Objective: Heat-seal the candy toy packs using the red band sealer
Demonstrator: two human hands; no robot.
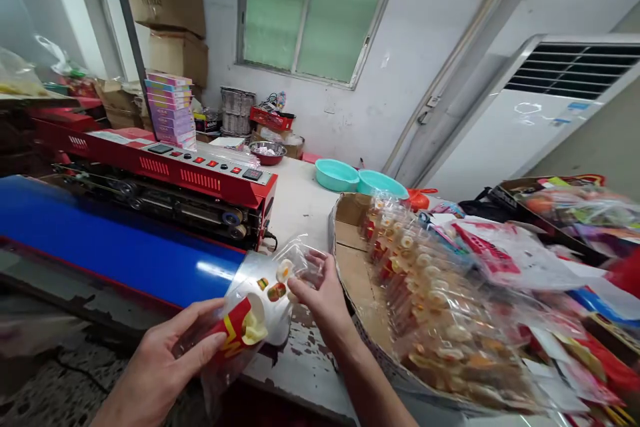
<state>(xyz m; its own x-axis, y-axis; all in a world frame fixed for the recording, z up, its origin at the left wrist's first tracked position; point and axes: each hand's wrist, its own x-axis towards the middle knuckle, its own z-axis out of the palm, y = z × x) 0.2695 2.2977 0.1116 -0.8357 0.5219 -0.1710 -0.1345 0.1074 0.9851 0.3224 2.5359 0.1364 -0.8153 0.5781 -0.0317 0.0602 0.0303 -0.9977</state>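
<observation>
Between my hands is a clear plastic bag holding small toy food pieces. Inside it a red fries-box piece with a yellow zigzag lies near my left hand, whose thumb and fingers close on the bag's lower left part. My right hand pinches the bag's upper right end, next to a fried-egg piece. Two little burger pieces show between the hands. The bag is tilted, over a pale metal plate at the end of the blue conveyor belt.
A red sealing machine with buttons runs along the belt. At right, a cardboard box holds rows of similar filled bags. Turquoise basins stand behind it. Plastic packaging is piled at far right.
</observation>
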